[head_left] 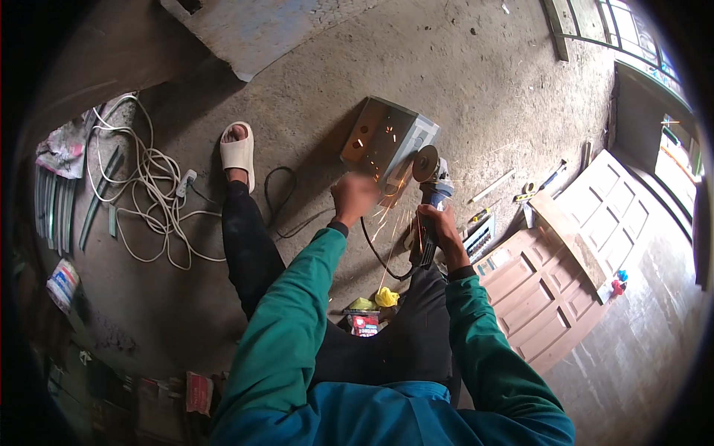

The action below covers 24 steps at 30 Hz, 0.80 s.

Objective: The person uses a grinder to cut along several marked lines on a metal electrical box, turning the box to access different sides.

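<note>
Sparks fly around a grey metal box that rests tilted on the floor. At its right edge is the round disc of an angle grinder. My right hand is wrapped around the grinder's body, and a black cord loops from its rear end. My left hand is closed at the near edge of the metal box; its fingertips are blurred. Whether the disc touches the metal is hard to make out in the glare.
A white extension cord lies coiled at left, near metal strips. Brown panelled door and several tools lie to the right. A yellow bag sits between my legs. My sandalled foot is left of the box.
</note>
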{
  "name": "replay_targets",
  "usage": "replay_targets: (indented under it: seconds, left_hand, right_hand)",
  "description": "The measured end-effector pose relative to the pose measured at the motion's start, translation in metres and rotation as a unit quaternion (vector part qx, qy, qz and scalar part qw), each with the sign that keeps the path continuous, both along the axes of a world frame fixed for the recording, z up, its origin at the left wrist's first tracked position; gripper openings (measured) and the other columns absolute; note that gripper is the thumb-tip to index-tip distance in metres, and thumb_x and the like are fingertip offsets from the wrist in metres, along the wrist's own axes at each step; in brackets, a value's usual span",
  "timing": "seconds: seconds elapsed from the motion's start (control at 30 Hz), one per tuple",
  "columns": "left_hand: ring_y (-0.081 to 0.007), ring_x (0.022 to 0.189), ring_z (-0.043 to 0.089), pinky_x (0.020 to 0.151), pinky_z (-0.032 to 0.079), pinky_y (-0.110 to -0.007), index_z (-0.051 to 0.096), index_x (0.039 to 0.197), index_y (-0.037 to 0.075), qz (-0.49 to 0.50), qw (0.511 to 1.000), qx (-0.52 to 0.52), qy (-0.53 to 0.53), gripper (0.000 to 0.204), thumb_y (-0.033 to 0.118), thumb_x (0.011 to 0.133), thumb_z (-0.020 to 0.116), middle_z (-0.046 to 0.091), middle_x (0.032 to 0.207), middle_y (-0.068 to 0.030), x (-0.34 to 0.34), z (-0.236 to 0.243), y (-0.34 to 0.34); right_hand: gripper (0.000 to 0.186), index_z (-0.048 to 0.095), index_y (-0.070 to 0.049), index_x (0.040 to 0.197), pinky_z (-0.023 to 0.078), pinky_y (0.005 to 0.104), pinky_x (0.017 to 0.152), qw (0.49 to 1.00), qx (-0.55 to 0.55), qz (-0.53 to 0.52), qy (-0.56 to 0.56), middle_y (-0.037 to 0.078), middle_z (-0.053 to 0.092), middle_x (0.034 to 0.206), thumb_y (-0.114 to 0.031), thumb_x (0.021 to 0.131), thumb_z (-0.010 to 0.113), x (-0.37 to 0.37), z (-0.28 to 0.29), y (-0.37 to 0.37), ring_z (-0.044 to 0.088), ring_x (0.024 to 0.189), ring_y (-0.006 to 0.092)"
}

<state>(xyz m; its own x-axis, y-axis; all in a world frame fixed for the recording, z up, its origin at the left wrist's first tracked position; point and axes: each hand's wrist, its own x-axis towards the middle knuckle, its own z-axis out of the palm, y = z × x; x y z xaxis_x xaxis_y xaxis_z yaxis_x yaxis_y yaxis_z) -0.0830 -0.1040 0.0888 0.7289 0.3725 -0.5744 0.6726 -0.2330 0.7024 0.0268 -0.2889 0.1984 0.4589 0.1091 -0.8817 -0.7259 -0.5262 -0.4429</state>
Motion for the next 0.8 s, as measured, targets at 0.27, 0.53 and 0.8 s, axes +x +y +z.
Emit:
replay_targets:
  seconds: [0.27,0.53,0.8]
  left_hand:
    - [-0.0206,0.067,0.063,0.076,0.036,-0.038,0.069,0.071,0.012,0.013,0.996,-0.042,0.072,0.018,0.028,0.072,0.077,0.067,0.065,-0.0022,0.009,0.020,0.002]
    - [-0.0207,0.066,0.063,0.077,0.033,-0.039,0.069,0.069,0.011,0.021,0.995,-0.072,0.068,0.019,0.029,0.074,0.076,0.067,0.066,-0.0027,0.009,0.020,0.004]
    - [-0.0210,0.067,0.064,0.075,0.037,-0.039,0.070,0.072,0.011,-0.003,0.997,-0.032,0.065,0.020,0.030,0.073,0.076,0.068,0.066,-0.0032,0.008,0.019,0.003]
  right_hand:
    - [0.019,0.056,0.000,0.087,0.052,0.0305,0.054,0.997,-0.006,-0.069,0.044,0.008,0.061,0.074,-0.012,0.076,0.066,0.001,0.002,0.002,0.063,0.059,0.0183]
    - [0.021,0.055,-0.001,0.088,0.052,0.0315,0.053,0.996,-0.011,-0.085,0.036,0.008,0.061,0.074,-0.011,0.075,0.068,0.002,0.005,0.004,0.062,0.058,0.0186]
    - [0.021,0.054,-0.002,0.085,0.051,0.0311,0.051,0.996,-0.031,-0.068,0.044,0.008,0.059,0.070,-0.012,0.074,0.069,0.007,0.013,0.007,0.062,0.056,0.0187]
